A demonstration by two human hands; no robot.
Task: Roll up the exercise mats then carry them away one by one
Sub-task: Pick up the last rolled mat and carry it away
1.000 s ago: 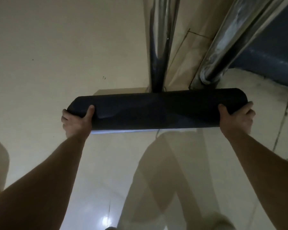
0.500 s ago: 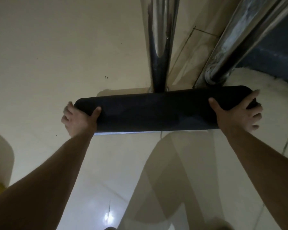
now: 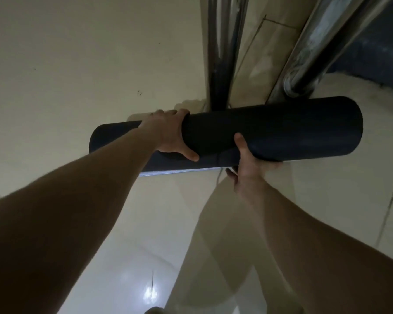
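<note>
Rolled dark-navy foam exercise mat (image 3: 281, 130), seemingly lifted | left hand (image 3: 168, 134) wrapped over it, right hand (image 3: 247, 162) cupping beneath, just beside | squeeze firmly: long end beyond right hand could sag, unroll

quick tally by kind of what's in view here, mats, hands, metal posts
rolled dark mat: 1
hands gripping it, left hand and right hand: 2
shiny metal posts: 2
total: 5
</note>
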